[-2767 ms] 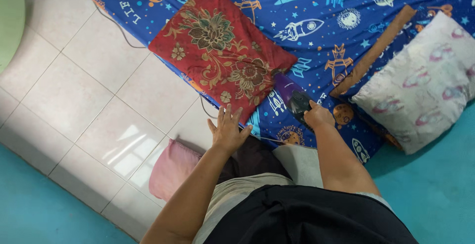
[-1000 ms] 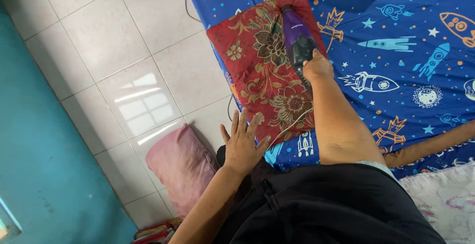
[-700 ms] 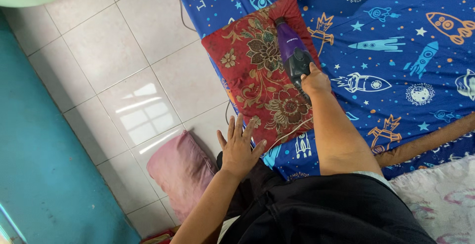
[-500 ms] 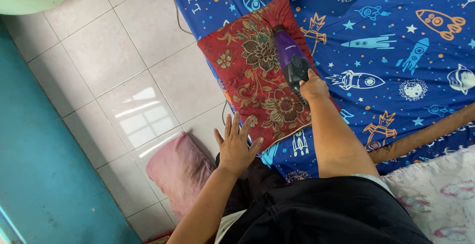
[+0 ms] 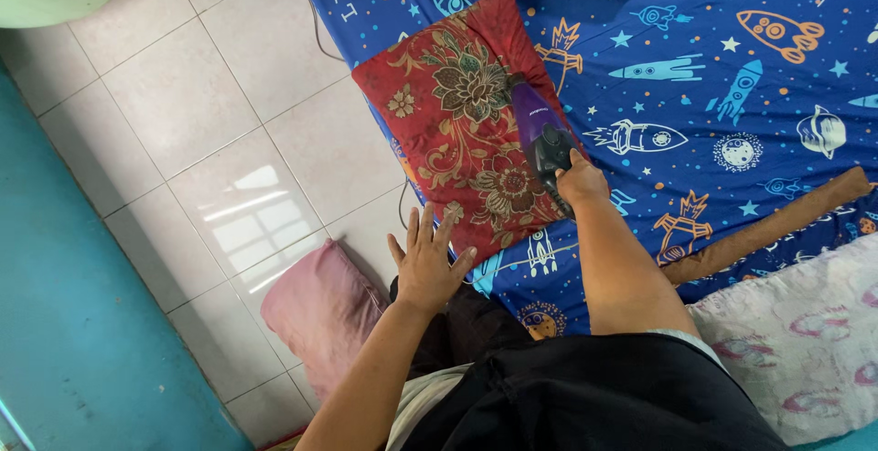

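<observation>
Right hand clenched around purple handheld vacuum, seemingly on red cushion.

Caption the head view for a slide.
Right hand runs a purple handheld vacuum over a red floral cushion; left hand rests open beside it.

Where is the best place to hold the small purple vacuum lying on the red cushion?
Hold the purple vacuum by its dark rear handle, coming from the near side; the right hand grips it there. The nozzle end points away, against the red cushion.
</observation>
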